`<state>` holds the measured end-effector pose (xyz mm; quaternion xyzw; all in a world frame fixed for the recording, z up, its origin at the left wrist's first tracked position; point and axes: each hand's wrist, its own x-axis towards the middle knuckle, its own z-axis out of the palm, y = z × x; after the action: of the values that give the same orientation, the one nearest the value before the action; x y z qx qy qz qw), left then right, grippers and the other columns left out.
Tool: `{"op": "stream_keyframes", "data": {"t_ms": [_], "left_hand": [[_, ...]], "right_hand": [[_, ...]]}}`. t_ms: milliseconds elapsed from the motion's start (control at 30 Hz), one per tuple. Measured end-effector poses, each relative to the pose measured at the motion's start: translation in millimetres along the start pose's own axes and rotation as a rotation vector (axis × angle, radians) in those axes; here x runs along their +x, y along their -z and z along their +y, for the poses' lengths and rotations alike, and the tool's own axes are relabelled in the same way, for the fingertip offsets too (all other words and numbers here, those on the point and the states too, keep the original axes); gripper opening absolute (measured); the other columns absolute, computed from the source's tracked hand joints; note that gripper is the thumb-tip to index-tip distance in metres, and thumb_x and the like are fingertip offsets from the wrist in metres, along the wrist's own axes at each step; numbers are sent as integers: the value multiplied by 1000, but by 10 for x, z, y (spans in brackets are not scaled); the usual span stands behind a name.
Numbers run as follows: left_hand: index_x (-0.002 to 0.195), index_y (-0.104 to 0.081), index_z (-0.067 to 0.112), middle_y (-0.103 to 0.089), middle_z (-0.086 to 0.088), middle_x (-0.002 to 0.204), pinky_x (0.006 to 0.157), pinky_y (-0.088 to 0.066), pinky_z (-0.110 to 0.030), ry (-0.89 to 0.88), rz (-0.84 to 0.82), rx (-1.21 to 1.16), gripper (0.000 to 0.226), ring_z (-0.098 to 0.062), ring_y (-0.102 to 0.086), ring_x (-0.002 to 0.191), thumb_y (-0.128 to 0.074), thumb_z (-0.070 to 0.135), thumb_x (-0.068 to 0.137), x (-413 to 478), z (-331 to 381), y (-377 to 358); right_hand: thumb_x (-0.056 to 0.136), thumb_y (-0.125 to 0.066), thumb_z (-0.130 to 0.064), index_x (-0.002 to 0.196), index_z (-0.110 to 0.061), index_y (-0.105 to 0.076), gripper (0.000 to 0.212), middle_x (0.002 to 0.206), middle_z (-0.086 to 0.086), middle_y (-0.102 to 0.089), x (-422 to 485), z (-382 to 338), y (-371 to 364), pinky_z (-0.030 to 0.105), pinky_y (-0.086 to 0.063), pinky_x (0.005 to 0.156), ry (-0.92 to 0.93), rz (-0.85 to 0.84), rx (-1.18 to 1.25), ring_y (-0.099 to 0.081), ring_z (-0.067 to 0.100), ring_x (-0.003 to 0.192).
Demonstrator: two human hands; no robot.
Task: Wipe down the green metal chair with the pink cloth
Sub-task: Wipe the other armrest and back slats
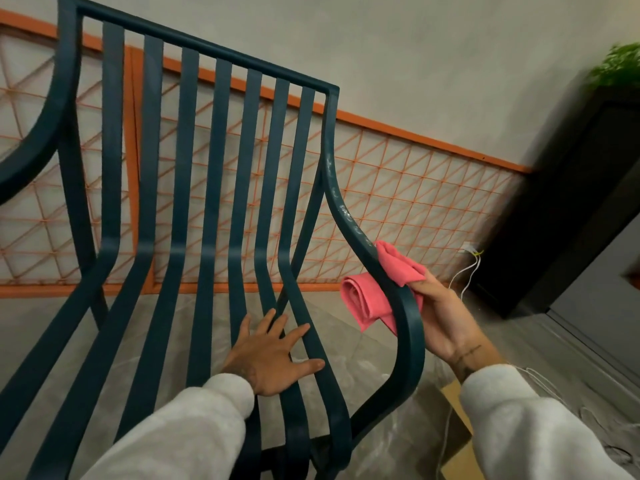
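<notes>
Dark green slatted metal chair stands on the grey floor and fills the view. Left hand lies flat on the seat slats, fingers spread. Whitish smudges mark the right armrest above the folded pink cloth, which the right hand grips against it. Armrest looks unfinished; can't judge the slats.

Grey wall, orange lattice panel, black planter, grey floor.
</notes>
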<state>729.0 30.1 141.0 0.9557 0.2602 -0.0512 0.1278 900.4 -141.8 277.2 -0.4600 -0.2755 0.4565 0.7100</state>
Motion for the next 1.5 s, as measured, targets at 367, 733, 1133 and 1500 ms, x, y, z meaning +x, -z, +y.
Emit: {"op": "stream_keyframes", "data": {"t_ms": [367, 733, 1133, 1500], "left_hand": [[154, 2, 48, 7, 3, 167, 117, 15, -57, -4, 15, 14, 86, -23, 15, 152, -10, 90, 80, -11, 14, -3], [154, 1, 47, 4, 3, 167, 119, 11, -59, 0, 12, 32, 89, -24, 14, 152, -9, 91, 78, 12, 13, 0], [155, 0, 47, 6, 0, 167, 118, 11, -60, -21, -49, -46, 94, -25, 15, 152, -16, 93, 75, 10, -25, 54], [155, -3, 47, 5, 3, 167, 118, 14, -58, -19, -85, -101, 92, -23, 16, 152, -27, 91, 77, 24, -39, 92]], "right_hand": [[86, -65, -3, 91, -22, -78, 24, 109, -12, -72, -2, -570, -458, 26, -58, 74, 51, 209, -1233, -70, 10, 90], [93, -62, -16, 123, -9, -57, 31, 113, 14, -60, 113, 38, -960, 44, -56, 85, 97, 132, -2593, -62, 32, 99], [83, -70, -2, 104, -12, -76, 24, 113, -14, -71, -173, -160, -542, 22, -55, 88, 144, 343, -871, -66, 2, 102], [85, -56, 4, 123, 1, -63, 38, 126, 3, -67, -241, -183, -286, 41, -56, 89, 23, 234, -429, -64, 29, 113]]}}
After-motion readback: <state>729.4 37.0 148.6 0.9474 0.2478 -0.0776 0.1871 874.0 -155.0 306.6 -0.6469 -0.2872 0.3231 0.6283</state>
